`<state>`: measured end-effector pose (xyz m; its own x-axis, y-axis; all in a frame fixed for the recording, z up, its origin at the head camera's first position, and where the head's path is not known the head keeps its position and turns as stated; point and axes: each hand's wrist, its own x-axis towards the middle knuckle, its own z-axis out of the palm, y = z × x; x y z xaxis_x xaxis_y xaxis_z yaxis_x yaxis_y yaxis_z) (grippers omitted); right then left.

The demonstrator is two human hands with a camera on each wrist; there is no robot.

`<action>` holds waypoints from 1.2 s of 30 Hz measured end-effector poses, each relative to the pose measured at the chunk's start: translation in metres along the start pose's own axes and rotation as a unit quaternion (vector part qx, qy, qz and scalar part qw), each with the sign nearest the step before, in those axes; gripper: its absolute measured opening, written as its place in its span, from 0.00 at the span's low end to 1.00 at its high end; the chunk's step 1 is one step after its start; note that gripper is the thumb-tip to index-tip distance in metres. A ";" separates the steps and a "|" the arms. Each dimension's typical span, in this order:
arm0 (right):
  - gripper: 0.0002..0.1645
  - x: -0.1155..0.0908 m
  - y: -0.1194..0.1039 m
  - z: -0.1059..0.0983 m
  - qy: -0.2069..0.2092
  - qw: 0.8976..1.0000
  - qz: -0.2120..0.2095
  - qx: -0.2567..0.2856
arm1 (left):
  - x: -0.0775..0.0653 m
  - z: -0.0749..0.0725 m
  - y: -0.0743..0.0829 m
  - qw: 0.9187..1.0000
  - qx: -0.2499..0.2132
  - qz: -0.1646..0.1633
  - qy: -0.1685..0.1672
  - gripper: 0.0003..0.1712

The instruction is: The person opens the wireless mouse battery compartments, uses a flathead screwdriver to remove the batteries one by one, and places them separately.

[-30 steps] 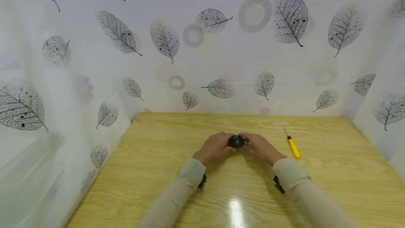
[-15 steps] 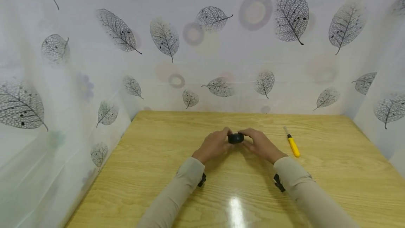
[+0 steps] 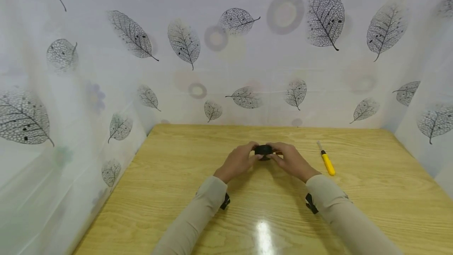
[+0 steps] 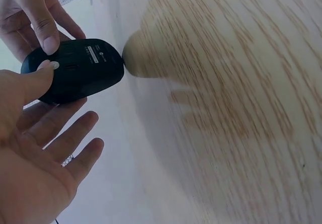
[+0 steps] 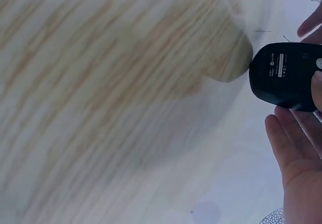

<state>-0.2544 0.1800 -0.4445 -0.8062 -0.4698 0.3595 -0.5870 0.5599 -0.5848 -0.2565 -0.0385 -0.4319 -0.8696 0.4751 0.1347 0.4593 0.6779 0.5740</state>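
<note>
1. Both thumbs have come up since half a second ago: they lay at the lower edge of the black computer mouse [image 3: 263, 150] then, and now cross the side that faces the person. The screwdriver-like tool with a yellow handle [image 3: 328, 163] stays where it was.

2. As for place, the mouse is between the hands, short of the far edge of the surface [image 3: 184, 160] and roughly midway between its left and right edges. Neither hand is nearer; both touch it.

3. Its long axis appears to rise from the surface at a slant, with the underside, bearing a printed label [image 4: 94, 54] and a small round pale spot [image 4: 55, 65], turned toward the person. One end seems to meet its own reflection; whether it bears on the surface, I cannot tell.

4. On the left, the hand [image 3: 236, 163] pinches the mouse, thumb on the underside by the pale spot and forefinger behind; the other fingers spread away from it.

5. Opposite, the right hand [image 3: 293, 163] pinches it likewise, thumb tip on the underside close to the left thumb, fingers reaching behind.

6. That tool lies apart from both hands, between the right hand and the right edge, its shaft pointing to the far edge.
</note>
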 end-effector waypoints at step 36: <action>0.23 0.007 -0.008 0.007 0.006 0.995 0.086 0.047 | 0.011 0.011 0.004 0.969 -0.217 -0.115 0.007 0.24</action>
<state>-0.2545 0.1677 -0.4423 -0.8952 -0.3642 0.2570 -0.4317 0.5650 -0.7032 -0.2627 -0.0243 -0.4374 -0.9433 0.3307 -0.0277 0.1367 0.4632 0.8756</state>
